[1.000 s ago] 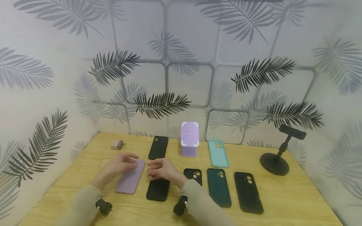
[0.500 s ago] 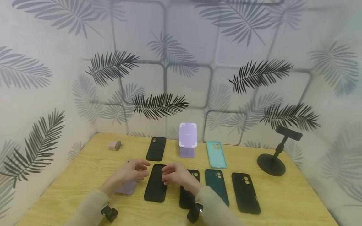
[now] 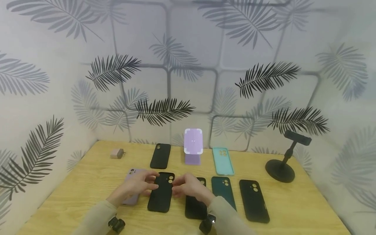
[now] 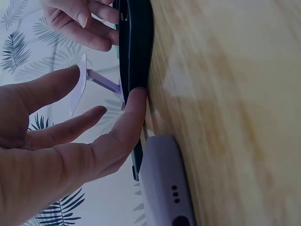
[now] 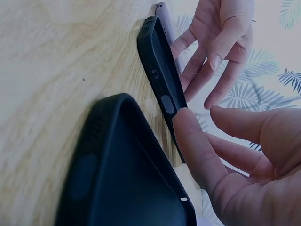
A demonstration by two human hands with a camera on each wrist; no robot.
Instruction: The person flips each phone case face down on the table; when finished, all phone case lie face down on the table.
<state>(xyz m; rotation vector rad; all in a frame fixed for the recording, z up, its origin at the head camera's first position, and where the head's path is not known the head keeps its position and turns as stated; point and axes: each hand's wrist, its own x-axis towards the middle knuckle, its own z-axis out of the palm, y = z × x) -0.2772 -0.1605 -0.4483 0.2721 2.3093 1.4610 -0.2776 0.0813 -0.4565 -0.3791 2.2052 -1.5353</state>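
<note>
A black phone case [image 3: 160, 195] with a camera cutout lies flat on the wooden table, hollow side up, between both hands. At its left edge are the relaxed fingers of my left hand [image 3: 136, 186]; in the left wrist view one fingertip [image 4: 138, 96] meets the case's side, thumb apart. From the other side my right hand [image 3: 192, 187] has its fingertips right at the right edge, also with the thumb apart. Partly covered by my left hand is a lilac phone case [image 3: 131, 198]. Under my right hand and wrist lies another black case [image 3: 194, 209], partly hidden.
To the right lie a dark teal case [image 3: 224, 192] and a black case [image 3: 255, 200]. Behind are a black case [image 3: 160, 156], a lilac phone stand [image 3: 193, 142], a turquoise case [image 3: 223, 161] and a charger plug [image 3: 117, 153]. A black stand [image 3: 280, 170] is at right.
Both hands have shifted right, the left from the lilac case to the black case's left edge, the right from over that case to its right edge. The case's camera cutout now shows.
</note>
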